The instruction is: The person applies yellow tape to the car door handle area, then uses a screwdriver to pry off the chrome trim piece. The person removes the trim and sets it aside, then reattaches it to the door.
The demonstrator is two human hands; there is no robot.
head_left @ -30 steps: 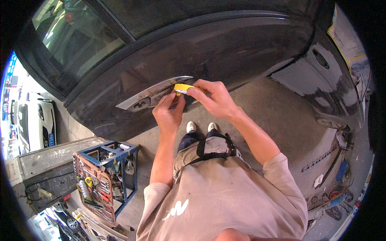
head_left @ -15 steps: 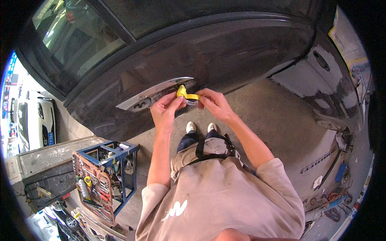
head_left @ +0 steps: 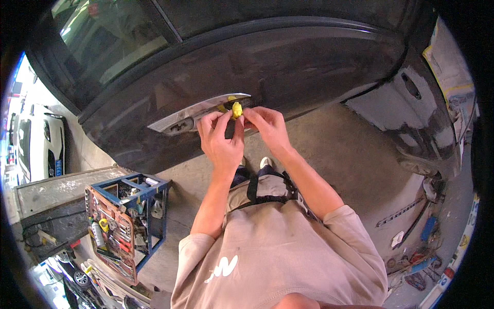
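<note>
My left hand (head_left: 221, 139) and my right hand (head_left: 267, 129) are raised in front of a dark car door (head_left: 216, 67). Between their fingertips is a bunched piece of yellow tape (head_left: 237, 109). The left thumb and fingers pinch it from below and the left. From the right, the right fingers close in against it, covering part of the tape. Something reddish shows under the right fingertips, too hidden to name. Just behind the hands, a long silvery handle strip (head_left: 190, 112) runs along the door, with an opening near its left end and a bit of yellow at its right end.
A blue-framed tool cart (head_left: 149, 193) with hand tools stands to the lower left beside a grey bench (head_left: 67, 188). A white car (head_left: 41, 144) is at far left. At right are a patchily sanded body panel (head_left: 383, 103) and loose parts and cables (head_left: 417, 257) on the floor.
The yellow strip that stretched between my hands no longer shows. My right hand has moved left and up slightly, and the left fingers have shifted closer around the yellow tape.
</note>
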